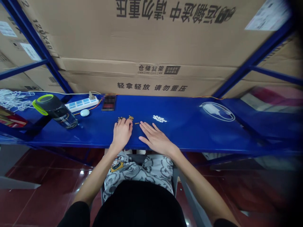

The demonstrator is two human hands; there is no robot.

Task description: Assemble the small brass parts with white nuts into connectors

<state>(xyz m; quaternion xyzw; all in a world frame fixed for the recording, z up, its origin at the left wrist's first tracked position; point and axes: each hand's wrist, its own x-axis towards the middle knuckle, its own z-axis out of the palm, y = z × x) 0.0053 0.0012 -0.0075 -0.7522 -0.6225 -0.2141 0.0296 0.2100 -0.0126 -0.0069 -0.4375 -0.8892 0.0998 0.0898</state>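
Note:
My left hand [121, 134] is over a small pile of brass-coloured pieces [131, 118] on the blue tabletop, its fingers bent together and their tips down at the pile. Anything held between those fingertips is hidden. Just right of it lies a single thin brass-coloured piece [137, 123], between the two hands. My right hand [153, 137] lies flat with fingers stretched out and thumb apart, its fingertips close to that piece and nothing in its grip. Beyond the right hand is a cluster of small white round pieces [159, 119], not touched by it.
A dark bottle [62, 113] with a green lid, a power strip [82, 104], a pale round object [85, 112] and a dark, blurred-out flat item [109, 102] stand on the left. At right lies a coiled white cable [219, 112]. Large cartons [142, 41] rise behind the blue table [189, 126].

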